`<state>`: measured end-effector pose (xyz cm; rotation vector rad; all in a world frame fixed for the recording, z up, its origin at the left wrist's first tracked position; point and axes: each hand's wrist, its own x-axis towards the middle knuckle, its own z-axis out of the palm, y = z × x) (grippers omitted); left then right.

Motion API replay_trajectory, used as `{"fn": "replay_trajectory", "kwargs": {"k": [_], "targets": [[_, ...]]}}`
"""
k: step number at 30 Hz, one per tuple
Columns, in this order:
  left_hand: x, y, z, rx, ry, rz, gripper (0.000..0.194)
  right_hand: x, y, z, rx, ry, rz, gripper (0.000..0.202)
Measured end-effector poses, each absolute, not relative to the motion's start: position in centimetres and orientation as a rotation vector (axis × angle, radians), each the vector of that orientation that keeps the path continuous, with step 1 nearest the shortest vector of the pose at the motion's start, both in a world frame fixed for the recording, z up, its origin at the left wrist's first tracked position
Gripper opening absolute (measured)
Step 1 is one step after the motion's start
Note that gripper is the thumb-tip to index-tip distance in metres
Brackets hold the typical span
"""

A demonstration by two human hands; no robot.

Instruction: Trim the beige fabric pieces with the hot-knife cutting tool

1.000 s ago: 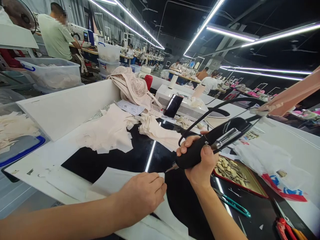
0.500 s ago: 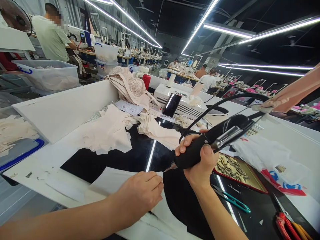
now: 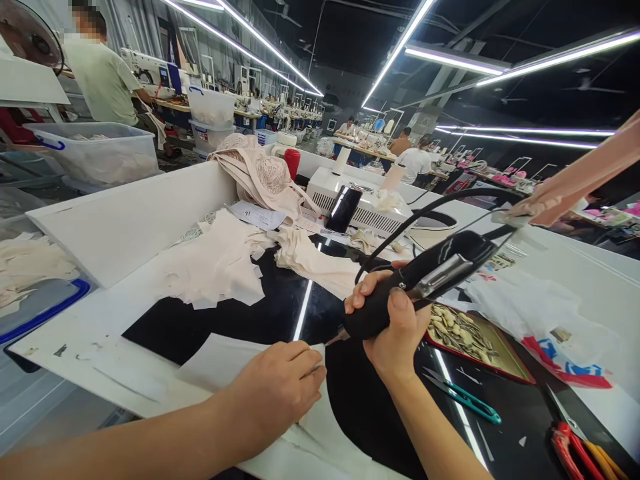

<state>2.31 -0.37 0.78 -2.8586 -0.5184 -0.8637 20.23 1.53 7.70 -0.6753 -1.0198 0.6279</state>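
Wrapped round a black handheld tool (image 3: 385, 300) with a metal lever is my right hand (image 3: 397, 327). The tool hangs from a peach cloth strip (image 3: 585, 177) at its upper end. Its narrow metal tip points down-left, close to the fingers of my left hand (image 3: 285, 387). Those fingers are pinched together over a pale fabric piece (image 3: 220, 360) at the front of the black work surface (image 3: 280, 317); the palm side is hidden. Behind lie a pile of pale fabric pieces (image 3: 210, 260) and a second stack (image 3: 320, 263).
Teal snips (image 3: 465, 397), a tray of seeds (image 3: 465, 333), red-handled scissors (image 3: 567, 443) and a plastic bag (image 3: 545, 320) lie to the right. A phone (image 3: 344, 208) leans on a white machine (image 3: 365, 193) at the back. A person (image 3: 103, 77) works at the far left.
My right hand and the tool have moved slightly left, the tip coming nearer my left fingers. My left hand has barely moved. The person at the far left has shifted slightly left.
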Motion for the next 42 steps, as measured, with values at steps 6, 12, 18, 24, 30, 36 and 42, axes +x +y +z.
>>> {"fn": "replay_trajectory", "kwargs": {"k": [6, 12, 18, 24, 30, 36, 42], "targets": [[2.3, -0.4, 0.6, -2.838, -0.525, -0.93, 0.016, 20.1, 1.6, 7.9, -0.645, -1.011, 0.627, 0.034], [2.4, -0.3, 0.4, -2.855, -0.525, -0.872, 0.012, 19.7, 1.7, 7.9, -0.645, -1.007, 0.635, 0.034], [2.0, -0.6, 0.8, -2.827, -0.509, -0.916, 0.016, 19.6, 1.5, 7.7, -0.668, -1.021, 0.624, 0.03], [1.5, -0.7, 0.6, -2.78, -0.443, -0.922, 0.021, 19.6, 1.5, 7.7, -0.661, -1.008, 0.63, 0.037], [1.4, -0.6, 1.2, -2.8, -0.483, -0.98, 0.027, 19.6, 1.6, 7.5, -0.659, -1.014, 0.633, 0.039], [1.1, -0.5, 1.8, -2.845, -0.48, -0.958, 0.025, 19.4, 1.7, 8.0, -0.66, -0.988, 0.647, 0.039], [1.1, -0.4, 1.6, -2.848, -0.483, -0.964, 0.024, 18.6, 1.7, 8.0, -0.609, -1.012, 0.682, 0.042]]}}
